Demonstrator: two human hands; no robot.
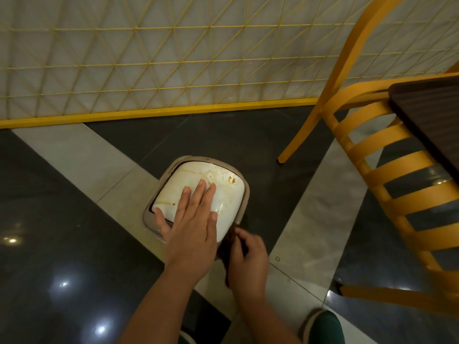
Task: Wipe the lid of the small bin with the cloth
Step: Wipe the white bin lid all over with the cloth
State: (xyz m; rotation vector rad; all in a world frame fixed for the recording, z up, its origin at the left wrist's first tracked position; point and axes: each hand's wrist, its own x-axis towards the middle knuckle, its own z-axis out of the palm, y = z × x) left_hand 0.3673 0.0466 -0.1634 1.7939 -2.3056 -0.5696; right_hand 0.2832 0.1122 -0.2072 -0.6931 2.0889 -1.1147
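Observation:
A small bin stands on the floor below me, with a beige rim (244, 184) and a white lid (227, 194) stained with brown streaks and drops at its far side. My left hand (192, 224) lies flat on the lid, fingers spread, thumb over the near-left rim. My right hand (248, 261) is at the bin's near-right corner, closed on a dark brown cloth (227, 247) that hangs down beside the bin. The cloth is blurred and mostly hidden by the hand.
A yellow slatted chair (387, 194) stands to the right, its leg (298, 135) close to the bin. A dark table corner (432, 115) overlaps the chair. A yellow lattice fence (159, 70) runs behind. My green shoes (323, 328) are at the bottom.

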